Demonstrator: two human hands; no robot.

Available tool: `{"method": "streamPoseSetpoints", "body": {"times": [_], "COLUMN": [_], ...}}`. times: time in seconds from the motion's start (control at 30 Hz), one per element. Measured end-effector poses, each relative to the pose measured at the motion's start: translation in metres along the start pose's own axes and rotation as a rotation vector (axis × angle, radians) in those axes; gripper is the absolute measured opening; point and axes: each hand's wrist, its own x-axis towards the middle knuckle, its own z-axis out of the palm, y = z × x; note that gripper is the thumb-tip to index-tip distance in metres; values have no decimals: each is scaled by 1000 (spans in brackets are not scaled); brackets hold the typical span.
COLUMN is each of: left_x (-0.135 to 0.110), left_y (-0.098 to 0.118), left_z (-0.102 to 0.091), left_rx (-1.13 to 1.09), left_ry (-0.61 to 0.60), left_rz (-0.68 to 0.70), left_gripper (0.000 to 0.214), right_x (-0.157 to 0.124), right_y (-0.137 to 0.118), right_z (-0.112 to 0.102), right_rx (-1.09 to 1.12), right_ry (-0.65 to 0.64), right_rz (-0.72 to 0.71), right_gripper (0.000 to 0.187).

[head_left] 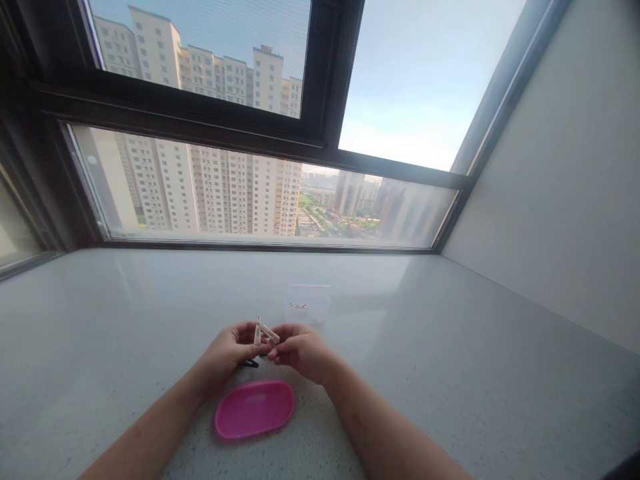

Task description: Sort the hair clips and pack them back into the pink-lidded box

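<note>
Fingers partly hide the black pieces; both forearms are cut off below.

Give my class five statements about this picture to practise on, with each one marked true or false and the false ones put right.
1. The left hand and right hand both have fingers at a pale item. True.
2. The pink tray is held in the right hand. False: it rests on the countertop.
3. The clear bag lies nearer the window frame than the pink tray does. True.
4. The pink tray is a perfect square. False: it is long with rounded ends.
5. A dark item shows just by the left hand. True.
</note>
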Motion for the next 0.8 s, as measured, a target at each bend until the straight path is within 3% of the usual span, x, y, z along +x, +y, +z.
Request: {"method": "streamPoseSetpoints", "body": {"times": [0.17,0.37,0.57,0.8], "left_x": [0,0,-1,-4], "left_y": [1,-2,-2,3], "left_z": [0,3,6,9], "left_rx": [62,99,126,138], "left_ry": [21,38,-11,-95], "left_rz": [9,-21,-9,5], "left_gripper": [27,36,39,40], "right_x": [-1,-4,-7,-7], "right_y": [0,-3,-6,-7], "right_z": [1,1,4,5], "right_rx": [-35,-167,-370,-440], "right_ry": [-31,56,100,130], "right_rz": [12,-52,-101,-139], "right_gripper": [29,29,33,29]}}
